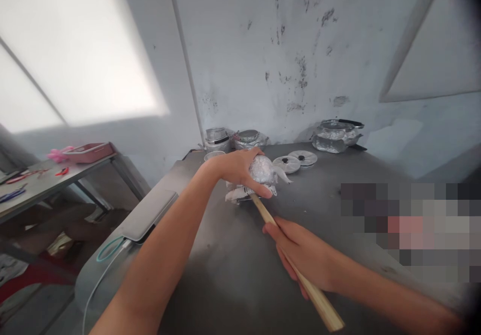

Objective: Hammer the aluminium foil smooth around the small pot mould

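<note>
My right hand (295, 247) grips a pale wooden handle (319, 302), which slants from the lower right up to a bundle at the table's middle. The bundle is a rounded lump wrapped in clear plastic (263, 169), with a white printed wrapping (240, 194) under it. My left hand (240, 167) clasps the lump's left side, its thumb reaching across the front near the handle's far end. What lies inside the wrapping is hidden. Two round lids with black knobs (287, 163) lie just behind the bundle on the right.
Plastic-wrapped metal pots (250, 137) stand along the wall, with wrapped pans (334, 135) farther right. A silver laptop (150, 215) with a cable lies on the dark table (225, 285) at left. A side table holds a pink basket (90, 152) and pliers. The right side is pixelated.
</note>
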{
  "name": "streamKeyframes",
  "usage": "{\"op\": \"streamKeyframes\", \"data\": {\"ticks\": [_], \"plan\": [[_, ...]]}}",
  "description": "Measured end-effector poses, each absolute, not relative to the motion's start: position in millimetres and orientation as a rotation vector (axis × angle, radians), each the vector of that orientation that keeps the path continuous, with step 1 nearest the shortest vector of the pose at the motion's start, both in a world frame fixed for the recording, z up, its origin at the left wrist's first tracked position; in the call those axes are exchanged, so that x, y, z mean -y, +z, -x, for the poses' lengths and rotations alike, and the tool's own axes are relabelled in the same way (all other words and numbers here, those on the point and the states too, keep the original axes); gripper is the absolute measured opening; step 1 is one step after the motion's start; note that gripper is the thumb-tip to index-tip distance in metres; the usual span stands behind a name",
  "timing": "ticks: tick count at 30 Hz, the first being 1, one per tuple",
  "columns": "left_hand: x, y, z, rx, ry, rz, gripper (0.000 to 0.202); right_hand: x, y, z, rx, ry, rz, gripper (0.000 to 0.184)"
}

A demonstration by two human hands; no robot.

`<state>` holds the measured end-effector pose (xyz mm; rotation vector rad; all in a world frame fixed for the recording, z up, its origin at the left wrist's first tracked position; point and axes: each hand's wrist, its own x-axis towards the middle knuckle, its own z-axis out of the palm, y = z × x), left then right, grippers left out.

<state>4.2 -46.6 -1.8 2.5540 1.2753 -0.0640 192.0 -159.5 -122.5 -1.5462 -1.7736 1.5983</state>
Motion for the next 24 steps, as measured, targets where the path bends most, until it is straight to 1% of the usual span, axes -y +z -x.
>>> {"op": "streamKeyframes", "data": {"ticks": [7,11,14,19,24], "plan": [[46.6,-2.0,-4.8,-1.261,-0.048,-2.566,0.123,159.0,-126.0,-191.9,1.785,1.434,1.513,0.036],[46.2,-2.4,-4.5,-1.267,-0.041,-2.566,0.122,156.1,-126.5,-194.9,1.807,1.521,1.602,0.035],[46.2,-2.3,-4.2,-1.262,-0.05,-2.564,0.121,154.8,-125.9,-194.4,1.779,1.53,1.578,0.035],[46.1,-1.9,-4.4,-1.266,-0.064,-2.558,0.123,156.0,-126.0,-191.7,1.777,1.419,1.495,0.037],[45.6,-1.9,-4.2,-1.265,-0.054,-2.562,0.124,155.2,-123.6,-193.3,1.824,1.517,1.615,0.034]]}}
